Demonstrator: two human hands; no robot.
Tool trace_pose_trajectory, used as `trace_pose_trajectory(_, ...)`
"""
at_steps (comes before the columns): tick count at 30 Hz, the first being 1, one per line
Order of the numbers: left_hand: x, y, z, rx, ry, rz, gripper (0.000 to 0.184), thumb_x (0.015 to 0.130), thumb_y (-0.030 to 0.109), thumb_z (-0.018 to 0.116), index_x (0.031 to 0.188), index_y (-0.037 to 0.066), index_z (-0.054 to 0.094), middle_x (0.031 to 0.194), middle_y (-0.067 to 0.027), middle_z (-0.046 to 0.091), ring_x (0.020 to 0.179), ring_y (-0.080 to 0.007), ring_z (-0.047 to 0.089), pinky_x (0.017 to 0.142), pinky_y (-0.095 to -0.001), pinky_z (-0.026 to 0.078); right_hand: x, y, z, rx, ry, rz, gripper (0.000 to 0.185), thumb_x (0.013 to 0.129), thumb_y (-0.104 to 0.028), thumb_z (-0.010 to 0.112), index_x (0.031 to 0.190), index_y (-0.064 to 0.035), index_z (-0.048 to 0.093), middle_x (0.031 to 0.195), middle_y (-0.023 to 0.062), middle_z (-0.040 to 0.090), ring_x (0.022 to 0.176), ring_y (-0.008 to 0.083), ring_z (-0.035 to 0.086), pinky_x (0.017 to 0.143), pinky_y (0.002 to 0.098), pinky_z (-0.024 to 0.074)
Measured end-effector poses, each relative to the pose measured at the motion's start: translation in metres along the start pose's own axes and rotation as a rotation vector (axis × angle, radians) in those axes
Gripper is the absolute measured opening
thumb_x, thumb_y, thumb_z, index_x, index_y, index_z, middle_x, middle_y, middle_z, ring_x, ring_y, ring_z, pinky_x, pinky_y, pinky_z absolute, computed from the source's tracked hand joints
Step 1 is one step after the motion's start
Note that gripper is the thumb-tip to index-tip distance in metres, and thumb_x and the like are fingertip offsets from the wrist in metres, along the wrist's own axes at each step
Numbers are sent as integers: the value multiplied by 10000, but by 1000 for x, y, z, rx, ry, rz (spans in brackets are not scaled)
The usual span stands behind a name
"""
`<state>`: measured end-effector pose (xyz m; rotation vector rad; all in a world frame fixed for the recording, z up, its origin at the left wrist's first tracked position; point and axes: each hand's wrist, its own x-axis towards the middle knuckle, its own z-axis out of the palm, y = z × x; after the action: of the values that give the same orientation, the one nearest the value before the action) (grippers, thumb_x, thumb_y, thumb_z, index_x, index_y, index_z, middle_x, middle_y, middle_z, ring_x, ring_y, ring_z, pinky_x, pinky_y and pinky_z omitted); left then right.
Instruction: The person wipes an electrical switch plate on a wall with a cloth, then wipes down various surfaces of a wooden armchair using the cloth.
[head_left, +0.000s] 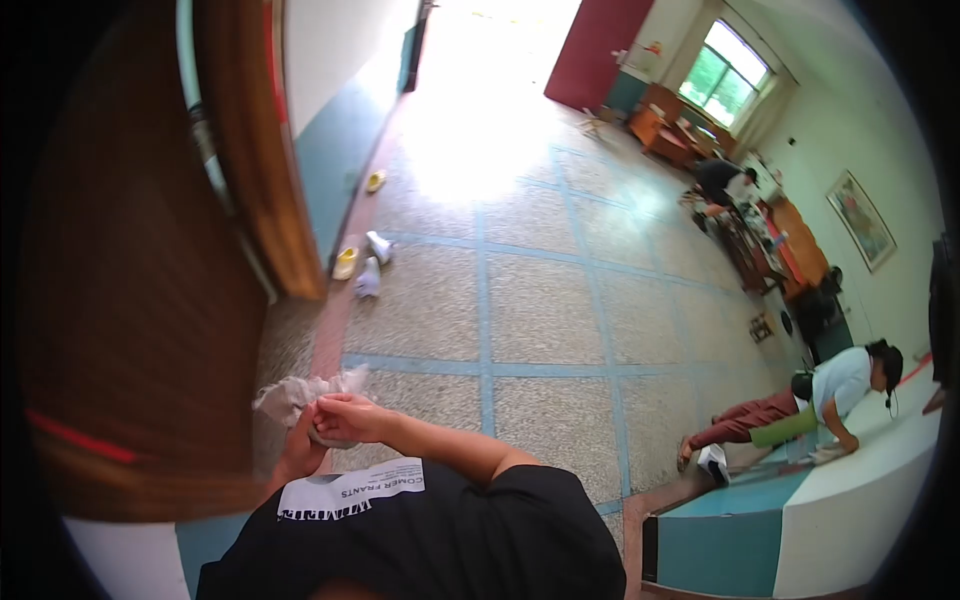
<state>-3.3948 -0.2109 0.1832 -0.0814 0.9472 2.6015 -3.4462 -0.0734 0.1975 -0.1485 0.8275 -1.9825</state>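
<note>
A crumpled, pale greyish cloth or bag point(285, 397) is held up in front of my dark shirt, low and left of centre. My left hand point(300, 446) grips it from below, its fingers partly hidden behind my other hand. The fingers of my right hand point(347, 418) are pinched together at the near side of the cloth, touching it. The two hands meet there. Folds hide what, if anything, is inside the cloth.
A brown wooden door point(140, 260) stands close on the left. Shoes point(367, 278) lie along the left wall. At the right, a person point(845, 385) leans over a low wall, hand on a cloth. Another person point(718, 180) bends near furniture farther back.
</note>
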Motion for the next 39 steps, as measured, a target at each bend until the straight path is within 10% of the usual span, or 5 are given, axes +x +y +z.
trace_pose_trajectory(8,123,-26,72,68,30,-152,511,847,547,332,583,130,462,492,-7,414,492,-152,444,475,-278,365,-24,-82,-66,-505,251,-283,280,884,-262,416,672,-83,455,475,2,416,339,96,363,291,225,259)
trace_pose_trajectory(18,281,-33,91,58,-69,-318,473,885,479,277,784,91,528,667,-46,507,634,-186,482,620,-326,397,-26,-191,-172,-827,544,-433,279,841,-185,460,626,-16,518,469,46,504,349,128,473,324,265,363)
trace_pose_trajectory(21,324,-14,123,-59,-217,-361,463,890,445,292,1039,59,501,972,-97,544,904,-243,513,830,-392,383,-47,-230,-229,-1476,1135,-569,272,833,-252,491,684,-31,545,538,56,541,481,125,541,454,281,431)
trace_pose_trajectory(30,461,-15,191,91,-477,-454,399,874,260,441,1206,45,386,1181,-102,468,1104,-263,440,953,-430,320,-234,-249,-307,-267,1462,-683,187,840,-217,528,908,-45,556,771,46,603,682,107,575,597,223,474)
trace_pose_trajectory(39,553,-103,279,216,-573,-750,436,857,187,471,1240,18,349,1247,-131,400,1150,-272,390,999,-432,246,-255,-342,-348,-280,1122,-573,364,869,-302,470,1156,-78,461,1059,63,545,975,137,516,819,279,420)
